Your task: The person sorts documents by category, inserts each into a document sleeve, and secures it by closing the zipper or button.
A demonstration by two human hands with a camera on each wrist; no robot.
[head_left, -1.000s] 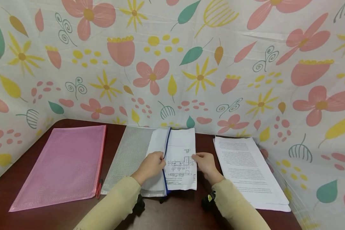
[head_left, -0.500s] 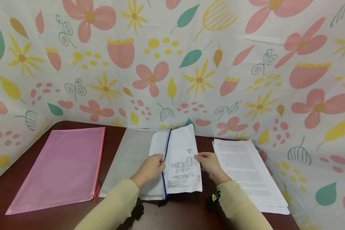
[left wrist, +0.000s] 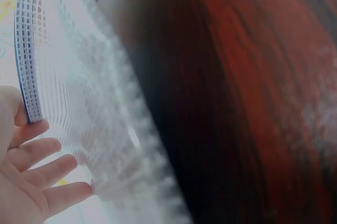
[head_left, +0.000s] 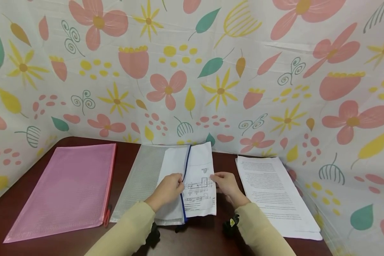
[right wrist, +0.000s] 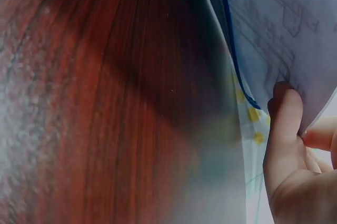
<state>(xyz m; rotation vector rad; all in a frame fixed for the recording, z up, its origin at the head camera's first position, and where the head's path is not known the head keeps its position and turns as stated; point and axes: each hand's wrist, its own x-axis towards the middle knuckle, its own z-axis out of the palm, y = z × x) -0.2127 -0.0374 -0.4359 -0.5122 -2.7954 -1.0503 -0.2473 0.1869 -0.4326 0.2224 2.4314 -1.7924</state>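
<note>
A see-through mesh zipper pouch (head_left: pixel 140 177) with a blue edge lies mid-table in the head view. My left hand (head_left: pixel 167 189) pinches its blue edge and lifts it; in the left wrist view the thumb and index finger (left wrist: pixel 32 132) grip the mesh border while the other fingers spread beneath. A printed sheet (head_left: pixel 198 160) with line drawings is partly inside the pouch, its right part sticking out past the blue edge. My right hand (head_left: pixel 227 186) pinches that sheet at its right edge; the thumb (right wrist: pixel 287 105) lies on the drawn side in the right wrist view.
To the left lies a pink mesh zipper pouch (head_left: pixel 64 188) with a red zipper pull (head_left: pixel 107 216). A stack of printed pages (head_left: pixel 275 195) is on the right. Behind the dark wooden table (head_left: pixel 185 241) hangs a flowered cloth (head_left: pixel 185 71).
The sheet first swung slightly right and tilted, then moved left, so less of it sticks out of the pouch now. My right hand moved left with it; the left hand kept its pinch.
</note>
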